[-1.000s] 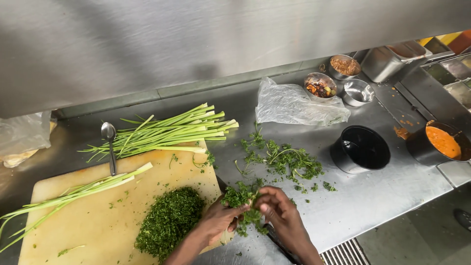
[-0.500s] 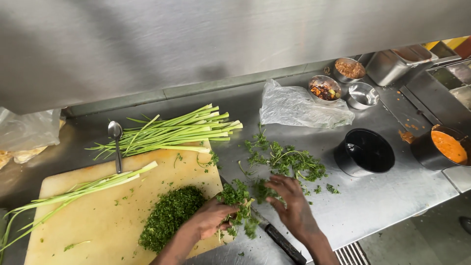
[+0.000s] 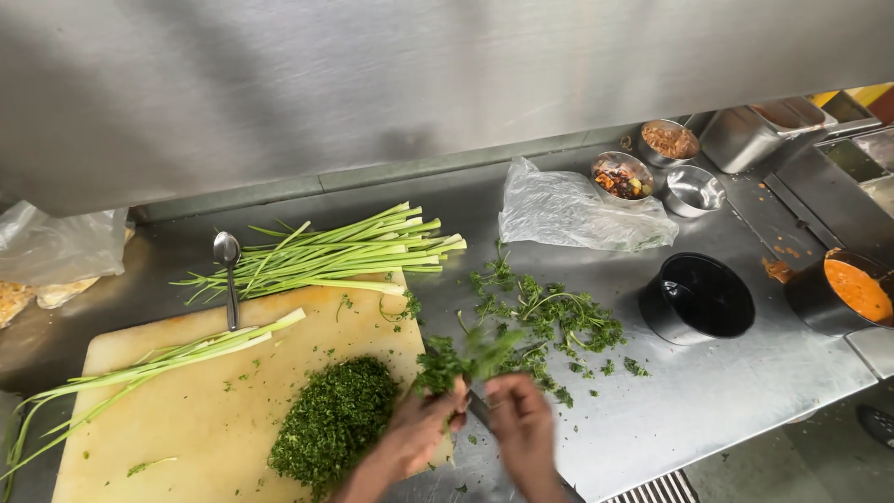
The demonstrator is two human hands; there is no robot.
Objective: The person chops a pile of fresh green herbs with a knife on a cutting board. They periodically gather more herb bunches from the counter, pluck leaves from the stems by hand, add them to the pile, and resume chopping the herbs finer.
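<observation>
Both hands now lifted off the counter (image 3: 708, 419) vs. a second ago. Left hand (image 3: 424, 424) has its grip clenched on a bunch of leafy herbs (image 3: 461, 359), held just above the cutting board's (image 3: 177, 410) right edge. Right hand (image 3: 521, 424) was pressing the bunch down earlier; now it's touching the stems, grip can't tell. Knife (image 3: 480, 410) partly visible between the hands. Chopped herb pile (image 3: 335, 419) and loose sprigs (image 3: 559, 317) unchanged.
</observation>
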